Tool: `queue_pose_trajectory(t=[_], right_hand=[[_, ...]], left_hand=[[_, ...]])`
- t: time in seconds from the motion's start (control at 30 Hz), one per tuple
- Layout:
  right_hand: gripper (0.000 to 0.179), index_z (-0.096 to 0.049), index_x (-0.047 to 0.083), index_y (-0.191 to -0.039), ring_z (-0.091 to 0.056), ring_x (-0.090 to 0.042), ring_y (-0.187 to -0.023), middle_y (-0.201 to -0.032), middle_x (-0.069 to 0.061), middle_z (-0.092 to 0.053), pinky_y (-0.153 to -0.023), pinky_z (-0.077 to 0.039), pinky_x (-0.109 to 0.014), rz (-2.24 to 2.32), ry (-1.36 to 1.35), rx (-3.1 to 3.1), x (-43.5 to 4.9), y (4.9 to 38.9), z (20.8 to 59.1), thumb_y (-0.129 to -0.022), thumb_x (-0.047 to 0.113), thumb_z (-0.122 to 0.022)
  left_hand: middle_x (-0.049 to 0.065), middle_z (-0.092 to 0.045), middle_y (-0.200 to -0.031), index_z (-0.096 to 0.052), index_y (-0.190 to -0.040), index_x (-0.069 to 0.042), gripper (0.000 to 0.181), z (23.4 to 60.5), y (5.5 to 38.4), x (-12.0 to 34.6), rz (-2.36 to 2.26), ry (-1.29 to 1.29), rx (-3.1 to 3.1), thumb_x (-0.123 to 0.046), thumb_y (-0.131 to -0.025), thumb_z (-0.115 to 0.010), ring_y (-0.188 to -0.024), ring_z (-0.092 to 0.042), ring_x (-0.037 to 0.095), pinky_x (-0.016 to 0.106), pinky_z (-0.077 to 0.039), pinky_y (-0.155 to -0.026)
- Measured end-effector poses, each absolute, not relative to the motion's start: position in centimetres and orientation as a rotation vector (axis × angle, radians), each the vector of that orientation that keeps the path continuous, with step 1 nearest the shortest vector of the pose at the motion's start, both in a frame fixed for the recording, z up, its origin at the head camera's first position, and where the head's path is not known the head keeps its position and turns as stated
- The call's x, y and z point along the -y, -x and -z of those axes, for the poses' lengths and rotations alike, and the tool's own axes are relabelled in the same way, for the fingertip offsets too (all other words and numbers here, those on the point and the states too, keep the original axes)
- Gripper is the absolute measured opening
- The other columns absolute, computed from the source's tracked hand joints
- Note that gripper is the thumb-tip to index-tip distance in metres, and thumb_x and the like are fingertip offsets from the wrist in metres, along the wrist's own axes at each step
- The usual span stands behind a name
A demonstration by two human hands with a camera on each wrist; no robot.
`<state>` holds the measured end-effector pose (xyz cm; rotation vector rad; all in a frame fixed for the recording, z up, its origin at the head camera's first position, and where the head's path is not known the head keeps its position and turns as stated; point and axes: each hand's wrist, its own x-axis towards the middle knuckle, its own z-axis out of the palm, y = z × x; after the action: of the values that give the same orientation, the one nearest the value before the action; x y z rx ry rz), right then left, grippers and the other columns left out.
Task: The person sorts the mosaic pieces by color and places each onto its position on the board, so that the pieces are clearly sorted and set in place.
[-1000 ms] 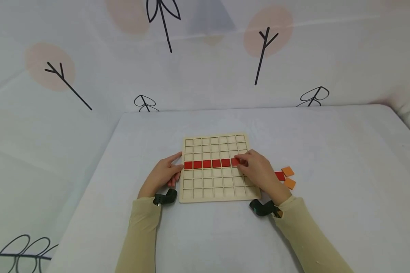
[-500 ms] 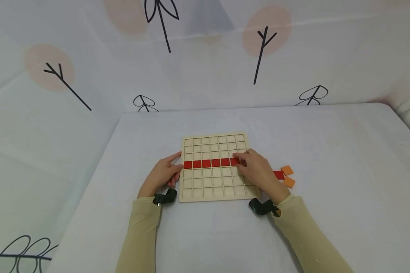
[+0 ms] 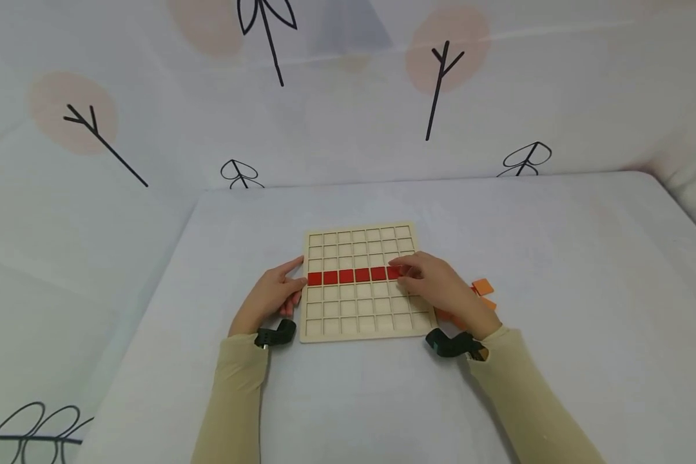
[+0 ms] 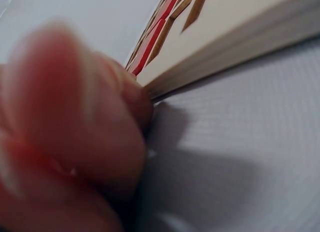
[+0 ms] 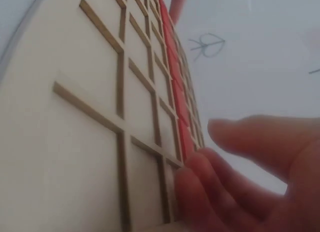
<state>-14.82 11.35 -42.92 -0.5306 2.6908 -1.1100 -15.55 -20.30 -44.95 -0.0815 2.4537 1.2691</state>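
Observation:
A pale wooden grid board [image 3: 362, 306] lies flat, with a row of several red square tiles [image 3: 346, 276] across its middle. My left hand [image 3: 265, 298] rests at the board's left edge, index finger extended and thumb tip touching the edge by the row's first tile. Blurred fingers of that hand fill the left of the left wrist view, against the board's side. My right hand [image 3: 435, 283] lies over the board's right side, its fingertips at the rightmost visible red tile [image 3: 393, 272]. The right wrist view shows a gap between its upper finger and the lower fingertips.
Loose orange tiles [image 3: 483, 287] lie on the white-covered table [image 3: 348, 393] right of the board, partly hidden by the right hand and wrist. A bit of red shows beside them. Behind the table hangs a white printed cloth [image 3: 336, 129].
My right wrist has shifted slightly right, covering most of the loose red tile and uncovering orange pieces by the board. The fingertips stay at the row's right end. My left hand keeps its place.

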Motion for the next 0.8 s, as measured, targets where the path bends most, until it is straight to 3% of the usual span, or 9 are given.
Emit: queue_pose_trajectory(t=[0.27,0.8], right_hand=[[0.035,-0.055,0.017,-0.122,-0.053,-0.015,-0.090,-0.097,0.002,-0.058,-0.072,-0.043,-0.032,1.084,0.525,-2.655,-12.5,14.8,41.8,-0.088,0.025,-0.056],[0.039,-0.053,0.017,-0.124,-0.051,-0.021,-0.094,-0.101,-0.004,-0.057,-0.079,-0.041,-0.041,0.969,0.428,-2.679,-16.1,15.2,40.9,-0.088,0.031,-0.055]], left_hand=[[0.008,-0.054,-0.058,-0.033,-0.137,-0.032,0.053,44.8,15.5,20.3,-1.271,0.075,-2.451,-0.028,-0.088,-0.055,-0.041,-0.049,0.018,0.027,-0.041,-0.041],[0.008,-0.053,-0.058,-0.033,-0.137,-0.032,0.053,44.8,15.4,20.2,-1.289,0.053,-2.458,-0.029,-0.088,-0.054,-0.041,-0.049,0.018,0.027,-0.041,-0.041]])
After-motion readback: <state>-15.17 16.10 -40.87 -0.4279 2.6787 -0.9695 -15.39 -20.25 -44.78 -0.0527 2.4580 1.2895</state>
